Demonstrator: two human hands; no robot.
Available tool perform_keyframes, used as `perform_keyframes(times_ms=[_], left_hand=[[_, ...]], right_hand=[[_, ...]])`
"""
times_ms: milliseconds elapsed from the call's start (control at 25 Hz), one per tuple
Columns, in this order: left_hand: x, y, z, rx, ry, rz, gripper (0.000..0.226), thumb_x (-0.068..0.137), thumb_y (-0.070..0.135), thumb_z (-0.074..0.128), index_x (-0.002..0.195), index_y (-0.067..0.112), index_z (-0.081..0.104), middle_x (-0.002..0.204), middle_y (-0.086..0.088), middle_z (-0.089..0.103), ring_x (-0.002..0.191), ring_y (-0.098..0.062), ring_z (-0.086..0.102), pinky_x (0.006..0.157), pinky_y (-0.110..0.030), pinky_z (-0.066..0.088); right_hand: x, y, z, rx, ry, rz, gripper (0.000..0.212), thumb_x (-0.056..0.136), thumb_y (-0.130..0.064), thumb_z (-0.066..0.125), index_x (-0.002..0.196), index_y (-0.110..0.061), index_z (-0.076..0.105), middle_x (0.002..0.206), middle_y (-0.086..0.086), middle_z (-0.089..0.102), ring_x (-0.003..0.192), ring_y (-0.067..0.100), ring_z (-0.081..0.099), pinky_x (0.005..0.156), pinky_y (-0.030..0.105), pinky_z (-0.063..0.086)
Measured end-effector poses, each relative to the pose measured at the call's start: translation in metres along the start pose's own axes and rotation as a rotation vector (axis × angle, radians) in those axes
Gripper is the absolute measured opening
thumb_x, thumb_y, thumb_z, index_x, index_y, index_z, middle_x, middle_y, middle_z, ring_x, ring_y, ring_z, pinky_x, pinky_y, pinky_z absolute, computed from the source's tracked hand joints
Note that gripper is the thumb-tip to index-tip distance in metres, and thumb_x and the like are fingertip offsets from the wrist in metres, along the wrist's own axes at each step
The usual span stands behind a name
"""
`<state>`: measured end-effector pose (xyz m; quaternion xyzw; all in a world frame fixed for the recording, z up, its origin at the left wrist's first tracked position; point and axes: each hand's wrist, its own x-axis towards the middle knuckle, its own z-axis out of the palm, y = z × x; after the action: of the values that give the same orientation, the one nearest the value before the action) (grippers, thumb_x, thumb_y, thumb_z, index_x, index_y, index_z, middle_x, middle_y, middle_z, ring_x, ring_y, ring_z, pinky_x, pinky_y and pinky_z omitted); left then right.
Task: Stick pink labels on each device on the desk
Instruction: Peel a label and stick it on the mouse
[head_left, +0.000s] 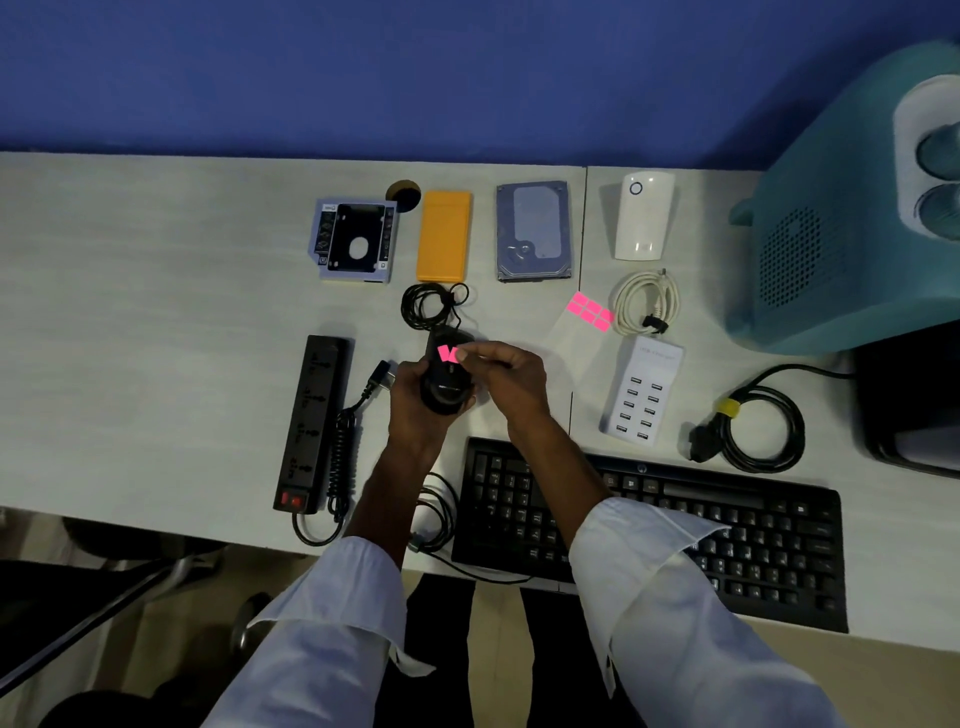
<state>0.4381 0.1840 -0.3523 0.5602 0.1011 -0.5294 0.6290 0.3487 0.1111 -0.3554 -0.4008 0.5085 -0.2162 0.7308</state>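
The left hand (415, 400) grips a black mouse (445, 382) just beyond the keyboard (727, 525). The right hand (511, 379) pinches a pink label (448, 354) against the mouse's front. The label sheet (589, 310) lies farther back, past the keyboard.

The label sheet (583, 318) lies between the mouse (448, 382) and the coiled cable (645, 302).

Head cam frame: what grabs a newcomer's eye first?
The bright pink label at the centre, pinched by the right hand over a black mouse that the left hand holds. Next, the sheet of pink labels to the right of it, beside a coiled white cable. Then the orange case in the back row of the desk.
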Motion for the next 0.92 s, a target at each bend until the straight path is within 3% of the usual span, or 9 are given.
perform_keyframes(times_ms=[280, 400, 480, 640, 920], left_hand=[[0.001, 0.002, -0.001, 0.000, 0.002, -0.010, 0.039, 0.094, 0.029, 0.033, 0.104, 0.006, 0.063, 0.087, -0.011, 0.071, 0.081, -0.027, 0.064, 0.064, -0.030, 0.056], [0.001, 0.001, 0.002, 0.031, -0.014, -0.010, 0.038, 0.095, 0.028, 0.032, 0.100, 0.008, 0.064, 0.084, -0.009, 0.072, 0.079, -0.025, 0.064, 0.063, -0.028, 0.056], [-0.001, 0.000, 0.004, 0.017, -0.037, -0.004, 0.038, 0.096, 0.026, 0.031, 0.099, 0.008, 0.064, 0.082, -0.007, 0.074, 0.077, -0.022, 0.067, 0.061, -0.027, 0.057], [-0.003, -0.002, 0.004, 0.019, -0.064, -0.004, 0.038, 0.097, 0.025, 0.030, 0.103, 0.010, 0.065, 0.089, -0.006, 0.075, 0.085, -0.020, 0.069, 0.071, -0.035, 0.056], [-0.004, -0.005, 0.005, -0.008, -0.079, -0.012, 0.037, 0.097, 0.024, 0.030, 0.102, 0.010, 0.064, 0.090, -0.007, 0.074, 0.088, -0.020, 0.068, 0.076, -0.038, 0.054]], right_hand=[[0.005, 0.003, -0.001, -0.009, 0.066, -0.001, 0.012, 0.084, -0.003, 0.074, 0.095, -0.001, 0.076, 0.074, 0.003, 0.071, 0.053, -0.003, 0.062, 0.053, 0.011, 0.049], [0.006, 0.003, -0.004, -0.030, 0.049, -0.017, 0.012, 0.083, -0.005, 0.075, 0.095, -0.001, 0.076, 0.075, 0.003, 0.071, 0.055, -0.003, 0.062, 0.053, 0.012, 0.048], [0.007, 0.005, -0.003, -0.096, 0.034, -0.076, 0.010, 0.082, -0.006, 0.077, 0.092, -0.004, 0.078, 0.075, 0.001, 0.071, 0.061, 0.000, 0.064, 0.057, 0.015, 0.052], [0.011, 0.009, 0.000, -0.210, 0.018, -0.225, 0.008, 0.077, -0.008, 0.080, 0.085, -0.010, 0.079, 0.082, 0.003, 0.075, 0.078, 0.021, 0.069, 0.077, 0.037, 0.060], [0.015, 0.013, 0.001, -0.242, 0.007, -0.240, 0.008, 0.079, -0.005, 0.078, 0.086, -0.009, 0.078, 0.086, 0.003, 0.076, 0.077, 0.012, 0.069, 0.082, 0.040, 0.060]])
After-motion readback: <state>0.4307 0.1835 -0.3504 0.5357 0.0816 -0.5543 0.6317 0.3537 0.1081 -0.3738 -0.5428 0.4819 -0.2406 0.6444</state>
